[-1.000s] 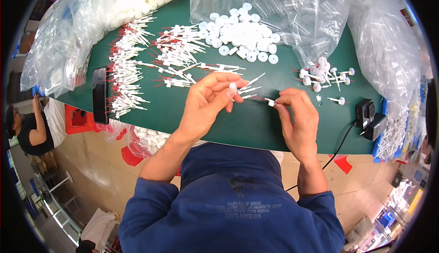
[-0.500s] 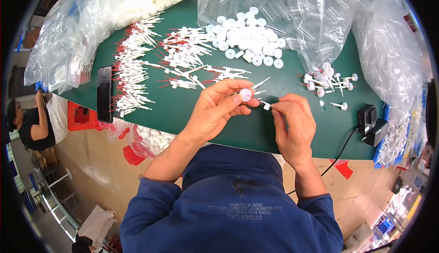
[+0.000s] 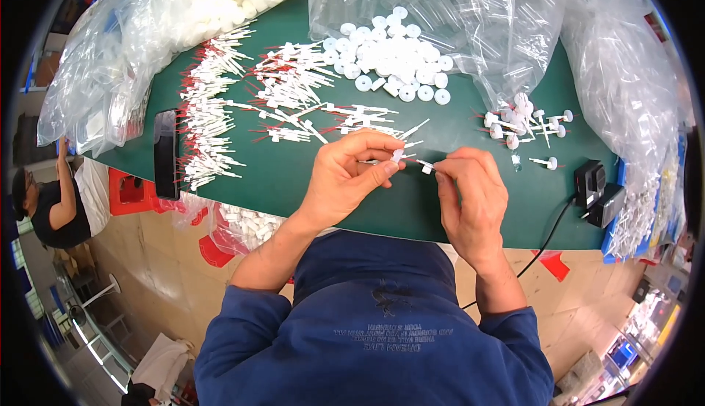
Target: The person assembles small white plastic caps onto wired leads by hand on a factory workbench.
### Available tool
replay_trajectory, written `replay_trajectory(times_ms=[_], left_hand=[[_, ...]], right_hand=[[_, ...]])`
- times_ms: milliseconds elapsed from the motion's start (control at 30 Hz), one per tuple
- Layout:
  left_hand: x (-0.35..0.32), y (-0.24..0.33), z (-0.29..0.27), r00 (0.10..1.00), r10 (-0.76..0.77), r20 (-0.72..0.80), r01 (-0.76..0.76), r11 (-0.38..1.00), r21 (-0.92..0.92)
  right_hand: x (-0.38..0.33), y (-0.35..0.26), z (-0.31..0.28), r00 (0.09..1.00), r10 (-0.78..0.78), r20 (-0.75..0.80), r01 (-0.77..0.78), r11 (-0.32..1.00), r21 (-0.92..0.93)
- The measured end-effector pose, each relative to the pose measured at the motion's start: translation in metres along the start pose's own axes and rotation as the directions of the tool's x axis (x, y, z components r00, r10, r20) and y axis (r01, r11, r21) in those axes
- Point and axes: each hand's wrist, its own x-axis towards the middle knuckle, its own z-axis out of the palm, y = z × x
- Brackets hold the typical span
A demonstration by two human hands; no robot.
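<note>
My left hand (image 3: 345,175) pinches a small white plastic disc (image 3: 398,156) between thumb and fingertips, above the front part of the green table. Facing it, my right hand (image 3: 474,204) holds a thin white stick piece with a square tab (image 3: 427,168) in its fingertips. Fine reddish wires from this piece point at the disc; whether they touch or enter it I cannot tell. Beyond my hands lie a pile of white discs (image 3: 404,57) and loose wired stick pieces (image 3: 367,118). On the right, several sticks with discs on them (image 3: 521,121) form a small heap.
Wired sticks lie in a long row (image 3: 209,112) and a second heap (image 3: 294,75) on the green table (image 3: 470,123). A black phone (image 3: 167,155) is at the left, a black device with a cable (image 3: 590,182) at the right. Clear plastic bags (image 3: 507,24) line the back.
The disc in my left hand has turned from face-on to nearly edge-on, toward the stick piece. My right hand has barely moved and keeps its pinch.
</note>
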Motion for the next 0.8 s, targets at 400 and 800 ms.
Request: replay_trajectory(times_ms=[400,800], left_hand=[[0.001,-0.011,-0.001,0.994,-0.089,0.069,0.098,0.985,-0.14],[0.003,-0.011,0.003,0.993,-0.031,0.116,0.036,0.998,-0.047]], right_hand=[[-0.002,0.003,0.011,0.997,0.015,0.075,-0.021,0.997,0.081],[-0.009,-0.005,0.015,0.99,0.114,0.08,-0.126,0.979,0.163]])
